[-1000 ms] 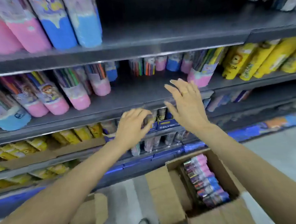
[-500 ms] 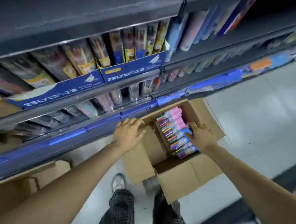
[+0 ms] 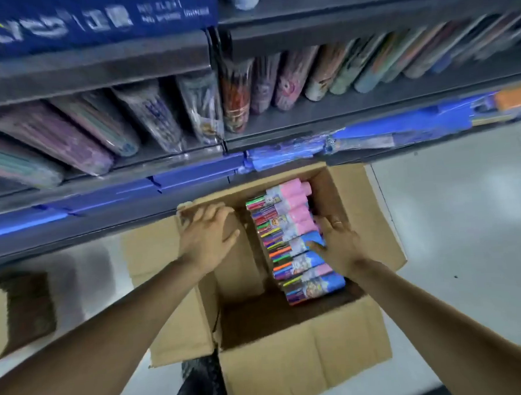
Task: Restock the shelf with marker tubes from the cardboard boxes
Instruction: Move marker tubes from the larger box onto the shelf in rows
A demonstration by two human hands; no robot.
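Observation:
An open cardboard box (image 3: 305, 347) stands on the floor below the shelf (image 3: 354, 112). Inside, along its right half, lies a stack of marker tubes (image 3: 288, 223) with pink and blue caps pointing right. My left hand (image 3: 206, 237) rests flat with spread fingers on the box's left flap. My right hand (image 3: 336, 243) lies over the cap ends of the tubes. Its thumb stretches across a blue-capped tube and its fingers touch the pink caps above it. The left half of the box interior shows bare cardboard.
The lower shelf holds several leaning packs of pens and pouches (image 3: 235, 98) behind blue price rails (image 3: 190, 174). A second cardboard box (image 3: 19, 309) sits on the floor at far left. My trouser leg (image 3: 200, 387) is just in front of the box. Pale floor spreads to the right.
My view dropped from the upper shelves to the box. Both hands came down from the shelf edge; the left landed on the flap, the right on the tubes.

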